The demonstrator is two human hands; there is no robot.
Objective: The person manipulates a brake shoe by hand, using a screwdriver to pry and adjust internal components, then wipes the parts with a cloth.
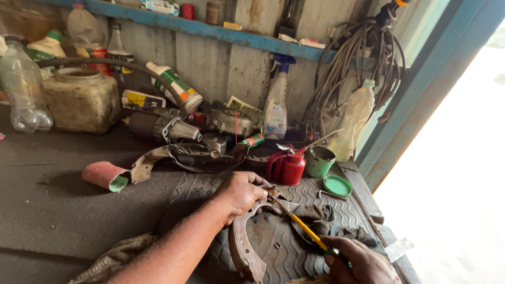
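Near centre on the surface (63, 210), the left hand (243, 193), fingers closed, pins a rusty curved brake shoe (243, 252). The right hand (363, 263) grips a yellow-handled tool (302, 226), its tip at the shoe's far end; steady downward pressure likely prevents slipping.

Blown-out daylight right, dim bench

grey plank wall (210, 58) — blue shelf (210, 30), bright doorway (463, 158)
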